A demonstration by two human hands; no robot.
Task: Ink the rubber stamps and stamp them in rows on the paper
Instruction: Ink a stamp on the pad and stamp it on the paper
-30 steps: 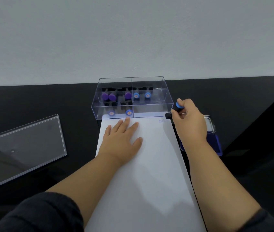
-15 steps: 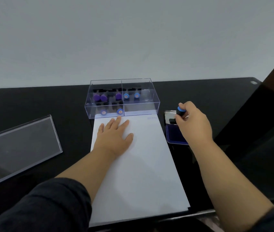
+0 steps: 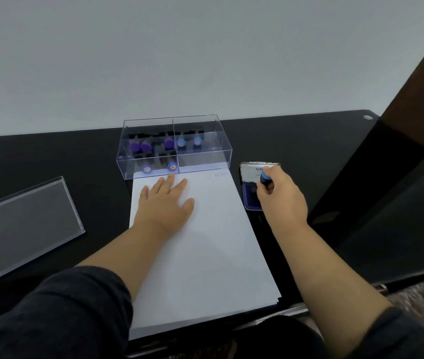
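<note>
Paper [image 3: 205, 255] is lying on the black bench [image 3: 322, 156]. Left hand [image 3: 165, 203] is resting flat on it, fingers spread. Right hand [image 3: 280, 196] is pinching a blue-topped stamp [image 3: 265, 177] over the ink pad [image 3: 251, 196] right of the paper, possibly touching. Remaining stamps are sitting in the clear box [image 3: 173, 146] beyond the paper.

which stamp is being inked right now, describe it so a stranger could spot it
Start at the white paper and look just past its right edge to the open ink pad. The right hand pinches a blue-topped stamp there, the only stamp outside the clear box.
</note>
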